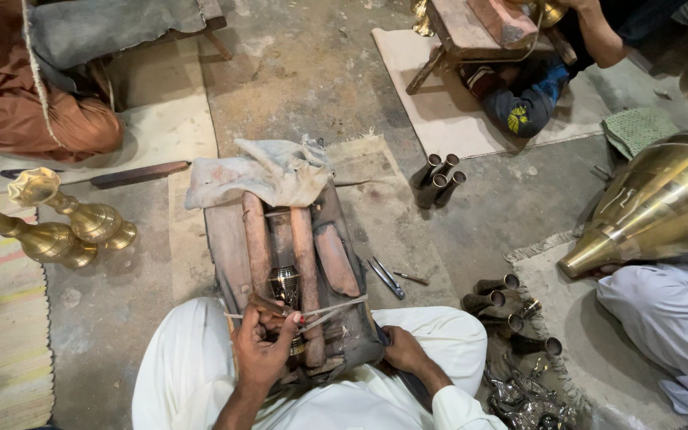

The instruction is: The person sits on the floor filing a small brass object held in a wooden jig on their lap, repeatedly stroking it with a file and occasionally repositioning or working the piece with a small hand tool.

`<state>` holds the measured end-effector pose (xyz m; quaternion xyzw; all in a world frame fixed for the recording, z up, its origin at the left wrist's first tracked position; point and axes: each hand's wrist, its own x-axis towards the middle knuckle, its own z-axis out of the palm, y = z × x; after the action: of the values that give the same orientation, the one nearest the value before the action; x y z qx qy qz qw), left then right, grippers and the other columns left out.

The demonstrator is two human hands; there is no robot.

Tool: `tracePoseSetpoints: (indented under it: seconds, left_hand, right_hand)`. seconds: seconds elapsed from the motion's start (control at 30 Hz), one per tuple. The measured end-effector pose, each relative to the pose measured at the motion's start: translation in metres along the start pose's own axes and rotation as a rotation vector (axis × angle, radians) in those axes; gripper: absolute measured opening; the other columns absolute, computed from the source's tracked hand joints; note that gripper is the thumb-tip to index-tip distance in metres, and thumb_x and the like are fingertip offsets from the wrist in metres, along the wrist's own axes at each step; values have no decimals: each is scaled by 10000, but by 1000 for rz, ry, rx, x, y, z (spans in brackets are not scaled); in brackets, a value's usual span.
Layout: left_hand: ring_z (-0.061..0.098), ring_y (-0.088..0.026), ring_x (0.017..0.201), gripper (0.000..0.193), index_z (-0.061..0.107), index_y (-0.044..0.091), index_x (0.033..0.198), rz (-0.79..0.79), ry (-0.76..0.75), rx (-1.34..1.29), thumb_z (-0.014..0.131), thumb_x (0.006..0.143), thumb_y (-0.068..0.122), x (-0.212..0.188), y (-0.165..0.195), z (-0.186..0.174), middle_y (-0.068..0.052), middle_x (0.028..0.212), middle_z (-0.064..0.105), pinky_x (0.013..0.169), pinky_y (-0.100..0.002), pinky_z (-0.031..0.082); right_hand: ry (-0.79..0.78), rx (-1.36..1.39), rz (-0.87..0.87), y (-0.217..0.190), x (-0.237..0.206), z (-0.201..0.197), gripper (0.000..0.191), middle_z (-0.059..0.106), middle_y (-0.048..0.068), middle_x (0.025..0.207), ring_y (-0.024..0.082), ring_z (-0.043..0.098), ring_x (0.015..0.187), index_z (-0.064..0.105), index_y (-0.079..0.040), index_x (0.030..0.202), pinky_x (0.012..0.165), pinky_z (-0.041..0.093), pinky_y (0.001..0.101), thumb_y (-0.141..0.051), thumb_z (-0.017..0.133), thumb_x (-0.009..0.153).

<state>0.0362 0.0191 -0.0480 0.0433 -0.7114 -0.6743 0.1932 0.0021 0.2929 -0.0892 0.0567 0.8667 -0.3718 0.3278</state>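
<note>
Under the left hand (263,344), a cord (336,309) is pinched to bind the engraved metal piece (284,283); the wooden block (356,338) is gripped by the right hand (402,350) for steadiness.

Dim even light, sharp — brass glare

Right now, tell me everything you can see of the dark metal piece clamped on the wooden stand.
The dark metal piece is a narrow tube with a bulbous, finely engraved middle that glints silver. It lies lengthwise between two rounded wooden bars on the wooden stand, tied down by cord. Its far end runs under a crumpled cloth; the left hand covers its near end.
</note>
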Motion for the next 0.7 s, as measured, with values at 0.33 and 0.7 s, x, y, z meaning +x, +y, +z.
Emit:
tracePoseSetpoints:
  seconds: [0.33, 0.7]
  left_hand:
    - [725, -88, 755, 321, 594, 15, 1137, -88, 1, -40, 776, 876, 54, 0, -2, 2, -41, 865, 717, 644, -223, 590]
    - [702, -68, 726, 296, 595, 10, 1101, -44, -13, 11, 779, 870, 28, 6, 14, 2, -35, 825, 714, 611, -213, 563]
  right_hand:
    - [18, -55, -36, -1, -3, 1, 432, 779, 180, 985, 295, 763, 924, 730, -9, 1084, 851, 560, 398, -266, 758, 738]
    - [38, -43, -80, -4, -7, 0, 384, 778, 173, 934, 271, 762, 866, 728, -14, 1084, 803, 571, 388, -202, 740, 749]
